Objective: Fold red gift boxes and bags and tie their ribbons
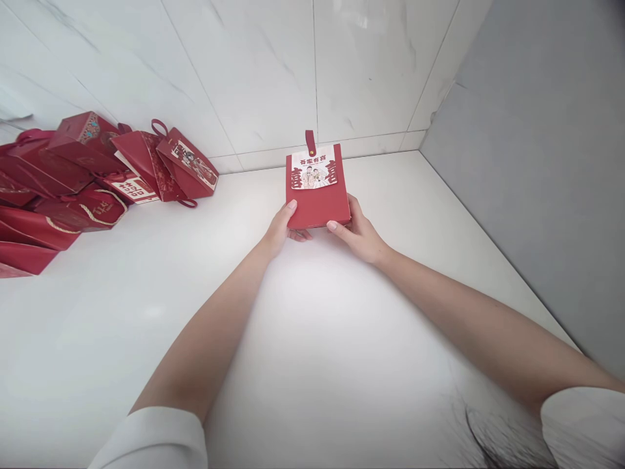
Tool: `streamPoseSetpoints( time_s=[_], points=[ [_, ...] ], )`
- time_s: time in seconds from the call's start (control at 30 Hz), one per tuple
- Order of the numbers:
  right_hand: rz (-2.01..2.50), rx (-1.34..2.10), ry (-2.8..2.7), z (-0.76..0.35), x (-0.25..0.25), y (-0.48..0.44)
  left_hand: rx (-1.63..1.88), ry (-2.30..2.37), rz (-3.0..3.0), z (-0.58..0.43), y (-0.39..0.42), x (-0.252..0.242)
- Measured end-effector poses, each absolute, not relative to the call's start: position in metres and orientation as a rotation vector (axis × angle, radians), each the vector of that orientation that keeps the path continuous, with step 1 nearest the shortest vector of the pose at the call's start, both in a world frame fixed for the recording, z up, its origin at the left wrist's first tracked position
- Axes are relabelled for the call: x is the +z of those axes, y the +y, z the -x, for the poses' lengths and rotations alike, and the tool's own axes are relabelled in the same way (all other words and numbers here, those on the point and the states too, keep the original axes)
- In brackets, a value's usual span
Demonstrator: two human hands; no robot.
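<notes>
Both hands hold a red gift box [317, 207] at the back of the white table. Its white flap carries red characters and a drawn couple, and a dark red strap with a small gold stud stands up at the top. My left hand [283, 228] grips the lower left corner, thumb on the front and fingers underneath. My right hand [360, 231] clasps the lower right corner, its thumb along the bottom edge and its other fingers partly hidden behind the side. Whether the box rests on the table or is slightly raised, I cannot tell.
Several red gift boxes and bags [88, 156] are heaped at the left, some with ribbon or rope handles. A marbled tile wall [258, 78] borders the table [293, 365] at the back. A grey panel [537, 143] rises along the right edge.
</notes>
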State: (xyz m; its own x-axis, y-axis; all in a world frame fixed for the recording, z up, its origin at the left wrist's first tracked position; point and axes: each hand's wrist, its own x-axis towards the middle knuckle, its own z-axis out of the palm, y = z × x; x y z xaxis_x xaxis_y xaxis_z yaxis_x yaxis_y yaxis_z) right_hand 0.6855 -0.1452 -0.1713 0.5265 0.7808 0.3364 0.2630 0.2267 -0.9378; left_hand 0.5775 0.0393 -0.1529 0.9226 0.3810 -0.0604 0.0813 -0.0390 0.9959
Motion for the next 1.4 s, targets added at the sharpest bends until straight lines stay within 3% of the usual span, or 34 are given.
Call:
streamPoseSetpoints(
  time_s=[1.4],
  points=[
    [1.419,0.512,-0.934,-0.6880,-0.1724,-0.1445,0.283,0.481,-1.582,-0.5802,0.0325,-0.1484]
  ],
)
